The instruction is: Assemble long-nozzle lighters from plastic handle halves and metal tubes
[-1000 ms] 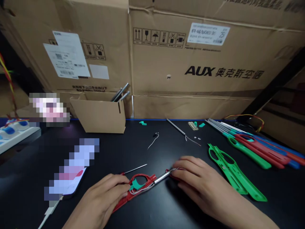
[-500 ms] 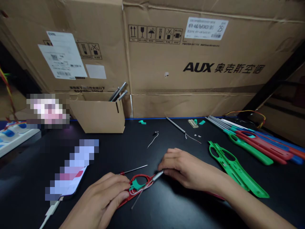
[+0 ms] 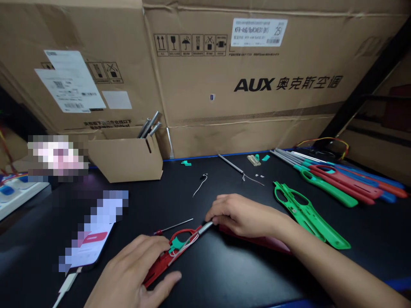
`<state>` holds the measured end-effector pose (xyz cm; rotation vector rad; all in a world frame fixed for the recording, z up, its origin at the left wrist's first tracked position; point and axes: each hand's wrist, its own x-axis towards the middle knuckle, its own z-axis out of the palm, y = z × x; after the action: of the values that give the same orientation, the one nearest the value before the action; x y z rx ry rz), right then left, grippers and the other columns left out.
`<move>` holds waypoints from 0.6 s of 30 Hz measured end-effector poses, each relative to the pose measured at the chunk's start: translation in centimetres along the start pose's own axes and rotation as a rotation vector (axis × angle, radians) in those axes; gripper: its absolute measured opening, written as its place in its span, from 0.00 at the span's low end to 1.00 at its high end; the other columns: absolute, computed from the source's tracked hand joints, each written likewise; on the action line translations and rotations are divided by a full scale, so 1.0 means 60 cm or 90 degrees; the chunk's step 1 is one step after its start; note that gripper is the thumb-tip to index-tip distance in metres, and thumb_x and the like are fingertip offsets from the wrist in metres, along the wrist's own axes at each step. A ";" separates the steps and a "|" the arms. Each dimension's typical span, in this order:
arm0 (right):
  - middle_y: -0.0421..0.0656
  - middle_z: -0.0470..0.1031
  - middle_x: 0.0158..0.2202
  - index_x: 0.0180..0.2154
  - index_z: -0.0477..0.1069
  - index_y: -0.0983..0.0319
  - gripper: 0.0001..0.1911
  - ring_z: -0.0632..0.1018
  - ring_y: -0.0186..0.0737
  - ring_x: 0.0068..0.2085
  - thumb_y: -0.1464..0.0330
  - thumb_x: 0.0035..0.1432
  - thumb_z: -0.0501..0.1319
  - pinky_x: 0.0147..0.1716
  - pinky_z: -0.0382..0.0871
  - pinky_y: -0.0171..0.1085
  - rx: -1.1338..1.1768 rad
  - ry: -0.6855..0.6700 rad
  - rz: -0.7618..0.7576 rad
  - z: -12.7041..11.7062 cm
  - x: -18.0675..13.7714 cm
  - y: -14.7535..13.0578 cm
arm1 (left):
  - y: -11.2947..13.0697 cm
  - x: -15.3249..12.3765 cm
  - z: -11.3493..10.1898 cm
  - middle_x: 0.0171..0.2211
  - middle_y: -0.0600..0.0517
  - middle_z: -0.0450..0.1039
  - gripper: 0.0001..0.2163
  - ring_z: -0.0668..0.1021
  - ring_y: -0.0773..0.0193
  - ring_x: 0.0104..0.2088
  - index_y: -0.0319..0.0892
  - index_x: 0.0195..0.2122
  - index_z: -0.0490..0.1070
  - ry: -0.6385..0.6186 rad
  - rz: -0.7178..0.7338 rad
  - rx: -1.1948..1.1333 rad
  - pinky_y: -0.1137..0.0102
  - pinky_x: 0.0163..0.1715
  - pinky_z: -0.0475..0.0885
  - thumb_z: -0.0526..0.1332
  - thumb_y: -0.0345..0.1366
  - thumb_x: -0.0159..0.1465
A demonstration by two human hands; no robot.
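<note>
Inspecting from largest to smallest: two large corrugated cartons (image 3: 250, 77), one printed AUX, stand behind a black workbench (image 3: 244, 278), well beyond the grip. Up and left of the grip sits an open cardboard box (image 3: 125, 161) holding metal rods (image 3: 149, 125). Further left lie a pixelated phone (image 3: 93, 231) with a white cable (image 3: 66, 288) and, at the bench edge, a power strip (image 3: 19, 194). Up and right, a row of red, blue and green tools (image 3: 337, 182) lies fanned out; a green plastic frame (image 3: 308, 216) lies nearer, just past the right forearm, not touching it. Straight ahead, well apart from the grip, are a thin wire loop (image 3: 201, 186) and a slender steel rod (image 3: 231, 164).

Item at the grip: a red plastic frame (image 3: 160, 265) lies flat on the bench, running beneath both hands. Left hand (image 3: 128, 269) rests across it, palm down, thumb out on the far side — cannot tell whether it is clenched. Right hand (image 3: 240, 214) is grasping a metal tube (image 3: 205, 227), closed around its end, with the tube meeting the frame's loop. Inside that loop sit a teal clip (image 3: 176, 245) and white wires (image 3: 184, 248); a red-handled needle (image 3: 173, 226) lies just beside it — apparently loose.
</note>
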<state>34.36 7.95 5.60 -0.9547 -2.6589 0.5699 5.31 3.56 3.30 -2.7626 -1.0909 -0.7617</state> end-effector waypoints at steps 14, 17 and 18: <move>0.43 0.81 0.40 0.46 0.76 0.61 0.15 0.80 0.39 0.40 0.79 0.62 0.55 0.42 0.68 0.33 0.024 -0.017 -0.005 -0.001 0.003 0.001 | -0.011 -0.004 0.003 0.38 0.57 0.79 0.06 0.82 0.65 0.37 0.51 0.44 0.71 -0.066 -0.051 -0.103 0.76 0.38 0.77 0.62 0.39 0.65; 0.43 0.80 0.40 0.45 0.76 0.61 0.15 0.79 0.39 0.41 0.78 0.62 0.55 0.43 0.68 0.34 0.035 -0.008 -0.004 -0.002 0.004 -0.003 | -0.016 -0.007 0.003 0.38 0.57 0.79 0.08 0.82 0.66 0.37 0.52 0.45 0.71 -0.072 -0.050 -0.108 0.77 0.38 0.76 0.63 0.39 0.65; 0.44 0.80 0.40 0.45 0.76 0.62 0.15 0.79 0.39 0.41 0.78 0.63 0.55 0.43 0.68 0.34 0.038 -0.005 -0.004 -0.002 0.004 -0.004 | -0.018 -0.008 0.003 0.38 0.58 0.79 0.09 0.82 0.66 0.37 0.52 0.46 0.71 -0.073 -0.051 -0.108 0.77 0.37 0.76 0.63 0.39 0.65</move>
<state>34.08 7.98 5.85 -0.9284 -2.6346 0.6491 4.38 4.10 2.79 -2.9535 -1.2186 -0.7452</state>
